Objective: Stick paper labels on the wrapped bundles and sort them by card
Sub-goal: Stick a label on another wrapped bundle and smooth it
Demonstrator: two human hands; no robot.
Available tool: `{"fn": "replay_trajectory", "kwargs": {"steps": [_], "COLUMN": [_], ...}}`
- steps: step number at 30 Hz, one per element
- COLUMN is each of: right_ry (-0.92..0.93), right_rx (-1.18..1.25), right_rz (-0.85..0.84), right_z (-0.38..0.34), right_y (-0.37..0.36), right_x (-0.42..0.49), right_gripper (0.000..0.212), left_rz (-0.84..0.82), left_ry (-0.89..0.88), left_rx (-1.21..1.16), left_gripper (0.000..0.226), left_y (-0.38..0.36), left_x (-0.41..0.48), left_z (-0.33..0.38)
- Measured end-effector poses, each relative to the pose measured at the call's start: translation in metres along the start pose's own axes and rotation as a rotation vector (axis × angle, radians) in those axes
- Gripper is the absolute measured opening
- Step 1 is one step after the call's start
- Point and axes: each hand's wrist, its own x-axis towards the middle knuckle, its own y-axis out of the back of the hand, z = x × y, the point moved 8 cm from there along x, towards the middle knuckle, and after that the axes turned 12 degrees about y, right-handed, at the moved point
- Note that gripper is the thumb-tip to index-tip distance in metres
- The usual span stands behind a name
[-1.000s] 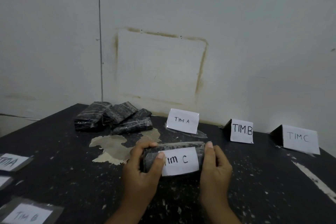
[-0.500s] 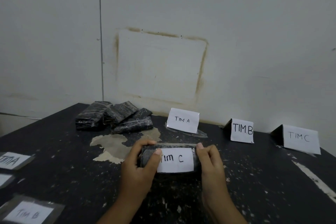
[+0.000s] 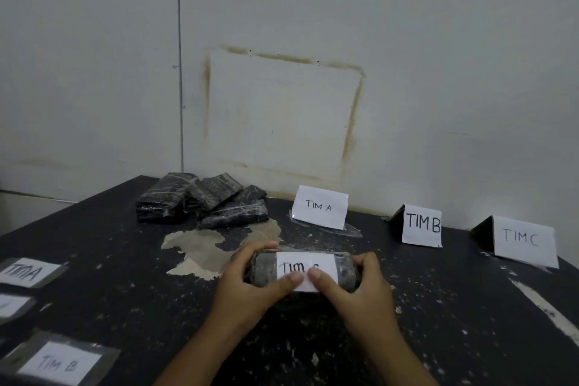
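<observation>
A dark wrapped bundle lies on the black table in front of me, with a white paper label reading "TIM C" across its front. My left hand grips the bundle's left end and my right hand grips its right end. Both thumbs press on the label's lower edge near the middle. Three standing cards line the far edge: "TIM A", "TIM B" and "TIM C".
A pile of several unlabelled wrapped bundles sits at the back left. Loose taped labels lie at the left: "TIM A", a partly cut-off one and "TIM B". A worn pale patch marks the table top.
Both thumbs have slid inward along the label to meet at its lower middle. The bundle has stayed in about the same place on the table.
</observation>
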Motion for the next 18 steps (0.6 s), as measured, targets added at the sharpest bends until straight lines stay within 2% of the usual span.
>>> {"fn": "replay_trajectory", "kwargs": {"steps": [5, 10, 14, 18], "right_ry": [0.065, 0.106, 0.119, 0.135], "right_rx": [-0.049, -0.024, 0.005, -0.010], "right_rz": [0.036, 0.124, 0.137, 0.175], "right_z": [-0.004, -0.006, -0.008, -0.010], "right_y": [0.005, 0.015, 0.013, 0.012], "right_x": [0.005, 0.005, 0.002, -0.001], "right_gripper": [0.041, 0.031, 0.041, 0.051], "left_rz": [-0.097, -0.176, -0.165, -0.194], "left_ry": [0.033, -0.016, -0.029, 0.014], "left_rx": [-0.009, -0.022, 0.015, -0.091], "left_gripper": [0.068, 0.061, 0.066, 0.072], "left_y": [0.001, 0.000, -0.001, -0.002], "left_x": [0.000, -0.004, -0.003, -0.005], "left_z": [0.004, 0.012, 0.011, 0.004]}}
